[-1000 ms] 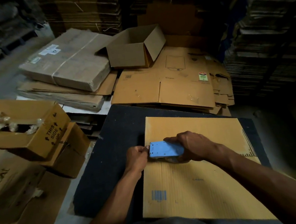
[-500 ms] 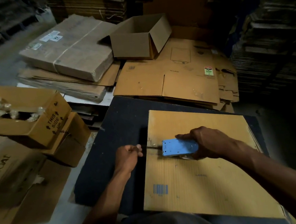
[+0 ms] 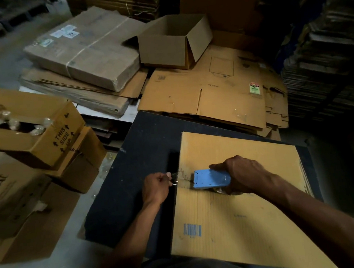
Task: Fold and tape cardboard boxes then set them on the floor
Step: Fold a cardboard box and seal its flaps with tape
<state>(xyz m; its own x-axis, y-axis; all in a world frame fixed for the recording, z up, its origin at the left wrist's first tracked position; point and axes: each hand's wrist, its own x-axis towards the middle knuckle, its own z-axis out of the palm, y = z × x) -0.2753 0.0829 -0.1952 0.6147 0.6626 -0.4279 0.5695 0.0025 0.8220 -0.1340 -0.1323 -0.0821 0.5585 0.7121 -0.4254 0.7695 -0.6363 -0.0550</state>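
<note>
While the folded cardboard box point(image 3: 239, 192) is lying flat on the right half of the dark worktop point(image 3: 133, 178), I am watching the right hand point(image 3: 244, 175) wrapping its fingers around a blue tape dispenser point(image 3: 211, 178) and resting it on the box's middle seam, near the left edge. The left hand point(image 3: 155, 187) is sitting just off that left edge, its fingers curled and pinching the free end of clear tape point(image 3: 176, 179), which is stretching between the hand and the dispenser. A barcode is showing on the near left part of the box. To the far side of the worktop, flattened cardboard sheets point(image 3: 211, 93) are lying in a pile, with an open empty box point(image 3: 174, 42) standing on them. At far left a strapped bundle of cardboard point(image 3: 82, 50) is resting on more sheets. At near left, an open carton marked THIS SIDE UP point(image 3: 31, 125) is sitting tilted on other boxes.
</note>
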